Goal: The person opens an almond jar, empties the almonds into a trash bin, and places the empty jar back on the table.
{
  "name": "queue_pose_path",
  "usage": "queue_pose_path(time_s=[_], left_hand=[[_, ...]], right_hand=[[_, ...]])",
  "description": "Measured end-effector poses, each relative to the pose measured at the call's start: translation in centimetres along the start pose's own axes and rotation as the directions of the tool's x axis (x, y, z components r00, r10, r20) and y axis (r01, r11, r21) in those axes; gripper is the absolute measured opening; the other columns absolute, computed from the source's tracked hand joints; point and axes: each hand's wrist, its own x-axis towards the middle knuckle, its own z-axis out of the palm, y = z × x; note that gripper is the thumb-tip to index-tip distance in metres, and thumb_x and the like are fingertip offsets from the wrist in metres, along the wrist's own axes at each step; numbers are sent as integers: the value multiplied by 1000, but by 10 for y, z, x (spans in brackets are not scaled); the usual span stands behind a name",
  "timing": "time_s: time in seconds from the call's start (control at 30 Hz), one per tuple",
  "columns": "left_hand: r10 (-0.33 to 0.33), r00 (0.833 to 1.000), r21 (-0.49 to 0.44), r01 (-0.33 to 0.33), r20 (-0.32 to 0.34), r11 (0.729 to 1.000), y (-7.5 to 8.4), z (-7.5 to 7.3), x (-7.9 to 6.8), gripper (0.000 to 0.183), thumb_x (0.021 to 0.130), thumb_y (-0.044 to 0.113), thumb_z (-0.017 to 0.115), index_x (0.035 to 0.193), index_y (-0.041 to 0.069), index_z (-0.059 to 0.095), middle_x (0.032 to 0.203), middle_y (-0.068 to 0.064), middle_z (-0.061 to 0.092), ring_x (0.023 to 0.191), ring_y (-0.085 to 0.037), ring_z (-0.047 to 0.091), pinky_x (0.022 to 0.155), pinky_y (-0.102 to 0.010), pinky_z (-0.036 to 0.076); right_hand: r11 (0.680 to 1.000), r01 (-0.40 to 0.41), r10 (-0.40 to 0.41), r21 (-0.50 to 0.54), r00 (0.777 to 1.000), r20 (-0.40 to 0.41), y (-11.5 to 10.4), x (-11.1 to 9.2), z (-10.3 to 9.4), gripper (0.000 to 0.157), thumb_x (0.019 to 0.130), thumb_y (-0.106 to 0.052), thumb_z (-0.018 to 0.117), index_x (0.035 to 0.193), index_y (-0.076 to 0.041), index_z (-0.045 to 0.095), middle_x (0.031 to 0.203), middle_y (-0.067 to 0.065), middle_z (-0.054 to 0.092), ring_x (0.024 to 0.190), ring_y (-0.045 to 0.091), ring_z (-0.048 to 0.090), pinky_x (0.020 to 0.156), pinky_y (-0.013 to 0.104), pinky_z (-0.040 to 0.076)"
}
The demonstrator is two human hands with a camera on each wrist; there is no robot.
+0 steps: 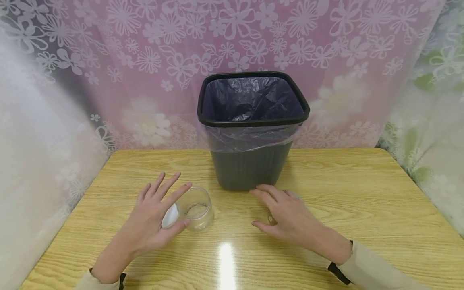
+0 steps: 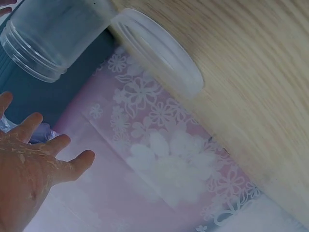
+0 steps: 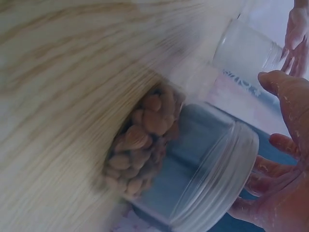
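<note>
My left hand (image 1: 150,219) hovers with spread fingers at the left side of a clear jar (image 1: 197,215) with nothing in it and no lid on. A white lid (image 2: 159,53) lies on the table beside that jar, partly behind my hand in the head view. My right hand (image 1: 290,215) is at a second clear, uncapped jar (image 3: 212,164), fingers apart and not closed round it. Brown nut-like pieces (image 3: 137,145) fill its lower part; their exact kind is unclear. My right hand hides most of this jar in the head view.
A dark bin (image 1: 250,169) with a black rim and a plastic liner stands behind the jars, at the middle of the table's far side. The wooden table (image 1: 348,181) meets a floral curtain (image 1: 152,92) behind and at both sides.
</note>
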Motion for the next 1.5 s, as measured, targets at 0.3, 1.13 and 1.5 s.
queue_pose_path(time_s=[0.3, 1.13, 1.5], left_hand=[[37, 999, -5, -37, 13, 999, 11, 4, 5, 74, 88, 47, 72, 155, 33, 44, 167, -4, 34, 150, -51, 31, 107, -76, 30], [130, 989, -52, -126, 68, 991, 43, 15, 35, 78, 89, 53, 69, 158, 39, 36, 169, -2, 29, 156, -41, 23, 113, -74, 29], [160, 984, -67, -155, 78, 986, 52, 22, 43, 77, 90, 53, 67, 159, 37, 36, 168, -6, 31, 156, -43, 24, 111, -73, 32]], right_hand=[[1000, -18, 18, -3, 999, -33, 12, -11, -2, 74, 78, -44, 87, 138, -13, 58, 134, 11, 63, 119, 28, 66, 85, 52, 58], [962, -236, 227, 135, 971, 79, 42, -49, -15, 87, 82, -53, 82, 149, -13, 44, 145, 11, 55, 126, 32, 61, 95, 53, 57], [922, -334, 310, 194, 940, 143, 45, -62, -13, 103, 80, -58, 81, 156, -8, 33, 150, 15, 53, 131, 33, 60, 99, 54, 55]])
